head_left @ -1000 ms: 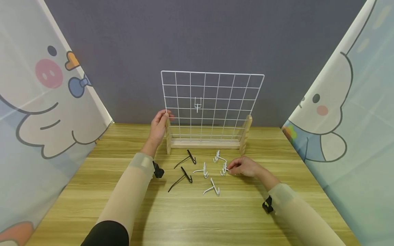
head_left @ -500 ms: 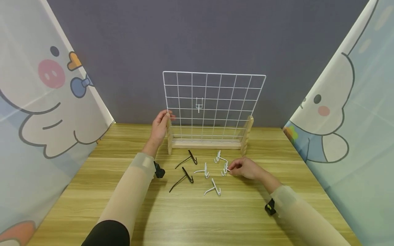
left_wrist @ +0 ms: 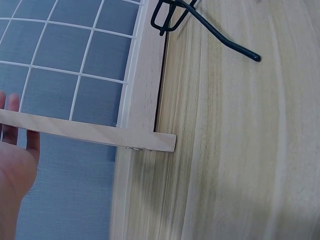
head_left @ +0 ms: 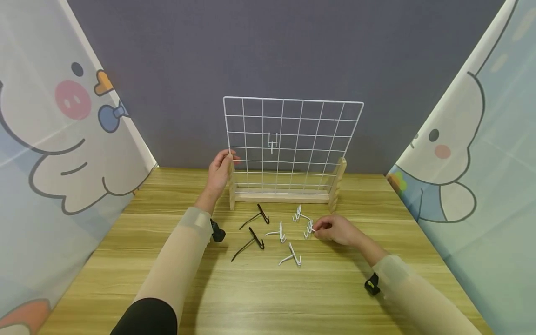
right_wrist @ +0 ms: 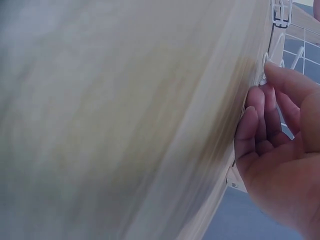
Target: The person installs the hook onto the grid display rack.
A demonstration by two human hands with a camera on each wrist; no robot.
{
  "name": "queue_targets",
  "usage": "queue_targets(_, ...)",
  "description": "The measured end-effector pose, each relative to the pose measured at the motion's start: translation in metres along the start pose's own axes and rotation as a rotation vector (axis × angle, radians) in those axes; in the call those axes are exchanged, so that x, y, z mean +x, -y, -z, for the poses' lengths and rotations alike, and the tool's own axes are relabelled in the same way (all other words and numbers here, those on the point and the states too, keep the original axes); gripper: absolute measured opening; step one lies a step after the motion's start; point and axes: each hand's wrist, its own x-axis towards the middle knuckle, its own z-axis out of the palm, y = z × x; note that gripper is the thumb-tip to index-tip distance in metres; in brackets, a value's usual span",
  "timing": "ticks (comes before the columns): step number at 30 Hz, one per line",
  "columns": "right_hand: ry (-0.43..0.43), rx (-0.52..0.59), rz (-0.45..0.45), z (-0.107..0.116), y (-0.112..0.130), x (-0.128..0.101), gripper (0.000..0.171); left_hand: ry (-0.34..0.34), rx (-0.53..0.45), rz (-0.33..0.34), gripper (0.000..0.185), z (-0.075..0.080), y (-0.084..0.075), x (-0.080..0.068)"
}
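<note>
The right hand lies low on the surface, fingertips pinching a white hook that lies there, just before the grid. The left hand grips the grid's left wooden post, thumb over the white wire. One white hook hangs on the grid. Loose on the surface between the hands lie three more white hooks and two black hooks

Both forearms wear snug beige sleeves. A small black device is strapped at each wrist. A black sleeve shows above the left elbow.
</note>
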Motion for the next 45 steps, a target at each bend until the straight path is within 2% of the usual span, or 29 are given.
queue_targets(4,-0.007,0.024,-0.031,0.002,0.002,-0.003,0.013,0.007,0.006,-0.007,0.021,0.001,0.001,0.0)
queue_targets(10,-0.024,0.107,-0.063,0.004,0.005,-0.006,0.017,0.007,-0.002,-0.024,0.035,0.001,0.003,0.002)
queue_targets(16,-0.054,0.179,-0.077,0.003,0.006,-0.008,0.022,0.003,-0.008,-0.013,0.02,0.001,0.002,0.002)
queue_targets(19,-0.086,0.2,-0.087,0.003,0.007,-0.007,0.023,0.002,-0.006,-0.015,0.02,0.001,0.003,0.003)
queue_targets(25,-0.172,0.228,-0.06,0.003,0.012,-0.005,0.02,0.0,0.002,-0.021,0.021,0.002,0.002,0.001)
queue_targets(32,-0.211,0.272,-0.026,0.008,0.018,-0.002,0.027,0.009,0.005,-0.023,0.037,0.001,0.003,0.002)
queue_targets(38,-0.251,0.297,-0.017,0.018,0.026,0.003,0.032,0.004,0.005,-0.014,0.031,0.001,0.003,0.002)
queue_targets(45,-0.318,0.338,-0.02,0.04,0.045,0.009,0.037,0.009,0.028,-0.002,0.019,0.002,0.001,0.002)
